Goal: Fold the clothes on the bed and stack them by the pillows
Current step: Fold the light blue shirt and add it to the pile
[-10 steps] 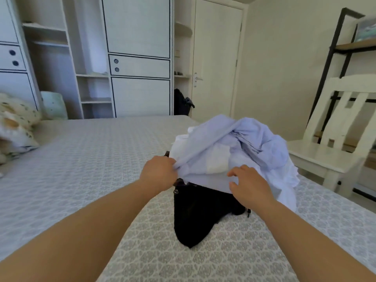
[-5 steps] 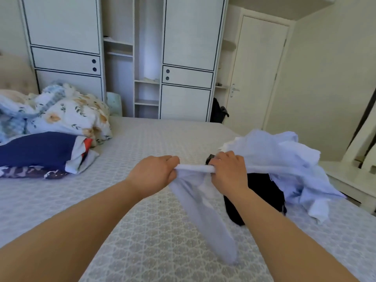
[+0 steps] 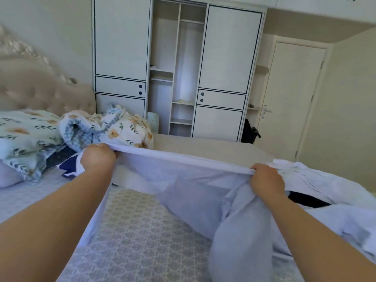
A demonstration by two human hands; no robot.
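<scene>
While gripped by left hand (image 3: pixel 97 159) and right hand (image 3: pixel 266 180), lilac garment (image 3: pixel 183 180) edge taut, left-right.

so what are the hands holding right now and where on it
Both hold the pale blue garment by its top edge: the left hand grips one end, the right hand the other, the edge pulled taut between them.

A white wardrobe (image 3: pixel 177 68) with black trim stands against the far wall, its middle section open to bare shelves. To its right is a closed cream door (image 3: pixel 289 94). A dark bag (image 3: pixel 249 132) sits on the floor between them. A padded beige headboard (image 3: pixel 40 92) rises at the left.
</scene>
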